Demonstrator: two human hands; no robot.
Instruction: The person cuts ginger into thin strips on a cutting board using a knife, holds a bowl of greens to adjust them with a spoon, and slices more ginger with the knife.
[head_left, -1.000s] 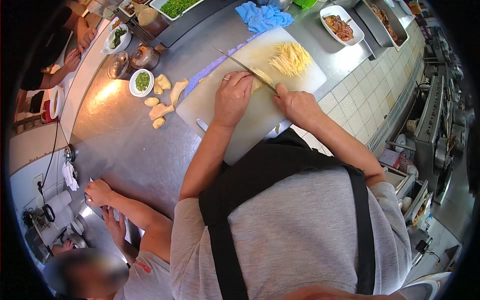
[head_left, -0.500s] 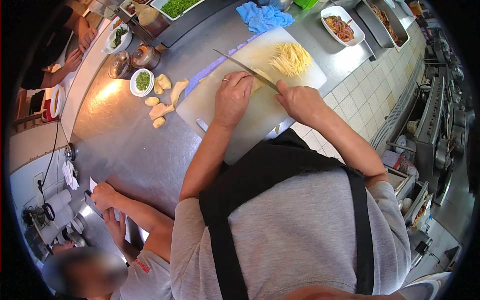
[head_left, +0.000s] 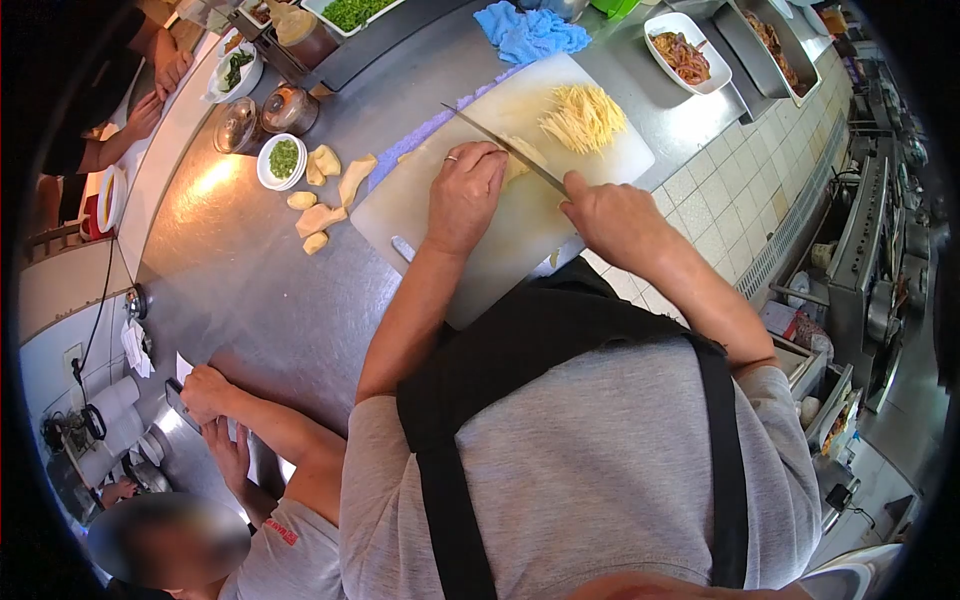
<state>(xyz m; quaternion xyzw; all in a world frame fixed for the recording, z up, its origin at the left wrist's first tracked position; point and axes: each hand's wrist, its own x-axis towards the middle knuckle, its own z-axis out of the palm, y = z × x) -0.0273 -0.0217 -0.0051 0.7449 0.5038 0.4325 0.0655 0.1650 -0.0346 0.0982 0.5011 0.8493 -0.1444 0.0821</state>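
On the white cutting board (head_left: 400,215), my right hand (head_left: 612,222) is closed around the handle of a long knife (head_left: 500,140), its blade pointing up and left. Curled fingers of my left hand (head_left: 468,195), with a ring on one, press on pale yellow slices (head_left: 522,152) beside the blade. A pile of thin yellow strips (head_left: 582,118) lies on the board's upper right. Left of the board rest several peeled yellow pieces (head_left: 320,220) on the steel counter.
Chopped greens fill a small white bowl (head_left: 283,158) near two jars (head_left: 290,108). A blue cloth (head_left: 528,32) and a white dish of meat (head_left: 688,52) sit behind the board. A co-worker's hands (head_left: 207,393) are at lower left; another person's hands (head_left: 160,85) at upper left.
My right hand has moved slightly right and down, drawing the knife back with it. My left hand has hardly moved. The co-worker's upper hand has shifted slightly right and down since the first frame.
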